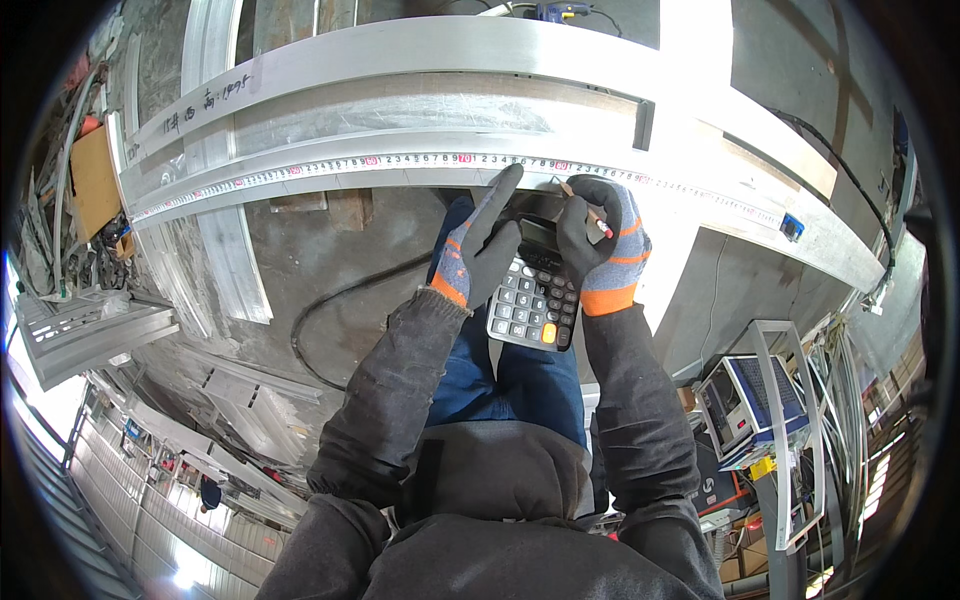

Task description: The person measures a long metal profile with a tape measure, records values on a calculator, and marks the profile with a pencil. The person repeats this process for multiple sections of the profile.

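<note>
Both my hands wear grey gloves with orange bands and dark fingers. My left hand [475, 240] has its index finger stretched to the near edge of a white tape measure [420, 160]. Its thumb is apart, beside a black calculator [530, 300] with grey keys and one orange key. In my right hand [607, 235] a pencil [567, 189] is pinched, its tip close to the tape's near edge. The tape runs lengthwise along a long silver metal profile [330, 180]. The calculator sits between my hands above my legs, its top partly covered; what supports it is hidden.
Another metal bar [400, 55] with handwriting lies beyond the profile. A blue clip-like piece [791, 228] is near the tape's right end. A black cable [300, 325] curves over the floor at left. A blue-and-white machine [750, 400] stands at lower right, behind a metal frame [790, 470].
</note>
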